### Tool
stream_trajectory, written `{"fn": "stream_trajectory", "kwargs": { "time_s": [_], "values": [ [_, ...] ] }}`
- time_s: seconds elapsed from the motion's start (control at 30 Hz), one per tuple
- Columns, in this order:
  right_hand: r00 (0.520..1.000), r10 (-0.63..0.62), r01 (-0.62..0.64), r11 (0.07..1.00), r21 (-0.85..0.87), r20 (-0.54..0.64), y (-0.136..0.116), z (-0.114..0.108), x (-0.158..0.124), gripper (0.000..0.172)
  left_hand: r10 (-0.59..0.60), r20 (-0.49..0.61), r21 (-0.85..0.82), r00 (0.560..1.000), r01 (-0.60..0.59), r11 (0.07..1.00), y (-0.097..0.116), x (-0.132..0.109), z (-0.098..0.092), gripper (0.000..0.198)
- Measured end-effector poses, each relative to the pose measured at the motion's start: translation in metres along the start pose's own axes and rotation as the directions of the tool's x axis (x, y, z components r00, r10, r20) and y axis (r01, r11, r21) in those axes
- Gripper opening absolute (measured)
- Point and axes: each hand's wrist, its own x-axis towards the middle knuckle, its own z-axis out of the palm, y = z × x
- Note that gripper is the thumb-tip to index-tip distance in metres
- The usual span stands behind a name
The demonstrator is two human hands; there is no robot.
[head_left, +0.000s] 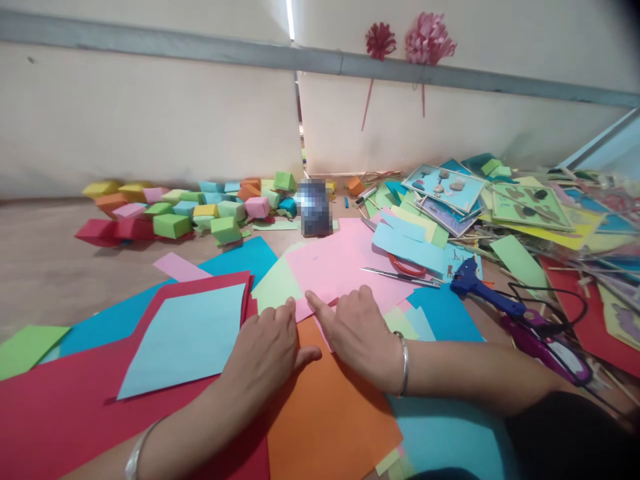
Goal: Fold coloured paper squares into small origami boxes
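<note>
Centre frame: left hand (267, 347) and right hand (360, 333), fingers half-curled and gripping nothing, press flat pink paper sheet (335, 267) beside smooth orange sheet (325, 400); right: scissors (400, 273), blue glue gun (480, 290); upper left: folded paper cubes (175, 217)

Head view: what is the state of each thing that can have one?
left hand, open, flat on the orange sheet
right hand, open, flat, forefinger stretched out
orange sheet, unfolded, lying under both hands
scissors, shut, lying flat
glue gun, lying on its side
paper boxes, folded, in a heap
</note>
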Motion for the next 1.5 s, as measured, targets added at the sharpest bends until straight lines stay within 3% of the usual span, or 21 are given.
{"fn": "stream_trajectory", "kwargs": {
  "time_s": [0.07, 0.17, 0.33, 0.43, 0.53, 0.63, 0.73, 0.8, 0.97, 1.2, 1.4, 1.5],
  "values": [
    [0.996, -0.055, 0.051, 0.997, 0.054, 0.074, 0.000, -0.001, 0.003, 0.063, 0.007, 0.023, 0.012, 1.000, -0.007, 1.000, 0.000, 0.001, -0.002, 0.068],
    [0.994, -0.085, 0.078, 0.992, 0.100, 0.069, 0.000, 0.004, 0.008, 0.061, 0.009, 0.055, 0.038, 0.998, -0.011, 0.999, 0.000, 0.001, -0.005, 0.068],
    [0.997, -0.021, 0.022, 1.000, -0.008, 0.080, 0.009, 0.014, 0.008, 0.040, -0.017, 0.065, 0.026, 0.998, 0.015, 1.000, 0.000, 0.001, -0.004, 0.077],
    [0.994, 0.031, -0.029, 0.999, -0.017, 0.103, 0.017, 0.011, 0.004, 0.040, -0.020, 0.059, 0.016, 0.998, 0.019, 1.000, 0.000, 0.001, -0.002, 0.077],
    [0.994, 0.099, -0.099, 0.995, 0.019, 0.037, 0.018, 0.003, 0.003, 0.047, -0.039, 0.058, -0.003, 0.998, 0.039, 0.999, 0.000, 0.002, -0.001, 0.077],
    [1.000, 0.013, -0.011, 0.997, 0.074, -0.023, 0.012, 0.000, 0.006, 0.056, -0.030, 0.064, -0.012, 0.997, 0.031, 0.999, 0.001, 0.003, -0.002, 0.075],
    [0.995, -0.095, 0.093, 0.988, 0.127, 0.014, 0.007, 0.004, 0.012, 0.062, -0.026, 0.083, -0.014, 0.996, 0.027, 1.000, 0.000, 0.003, -0.002, 0.080],
    [0.995, -0.098, 0.093, 0.984, 0.150, 0.026, 0.009, 0.007, 0.015, 0.064, -0.023, 0.084, -0.018, 0.996, 0.025, 1.000, -0.001, 0.003, -0.002, 0.082],
    [0.998, 0.008, -0.013, 0.996, 0.089, 0.058, 0.023, 0.011, 0.016, 0.038, -0.008, 0.086, -0.026, 0.996, 0.011, 1.000, -0.003, 0.004, -0.002, 0.081],
    [0.993, 0.112, -0.107, 0.990, 0.092, -0.044, 0.038, 0.001, 0.021, 0.029, -0.041, 0.011, -0.102, 0.999, 0.042, 0.994, -0.007, 0.012, 0.003, 0.040],
    [0.997, 0.074, -0.072, 0.990, 0.122, -0.019, 0.052, -0.009, 0.018, 0.023, -0.088, 0.012, -0.168, 0.996, 0.089, 0.982, -0.014, 0.008, 0.000, 0.032],
    [0.995, 0.056, -0.045, 0.990, 0.136, -0.077, 0.056, -0.008, 0.019, 0.023, -0.106, 0.040, -0.197, 0.994, 0.112, 0.974, -0.016, 0.008, -0.008, 0.031]
  ]
}}
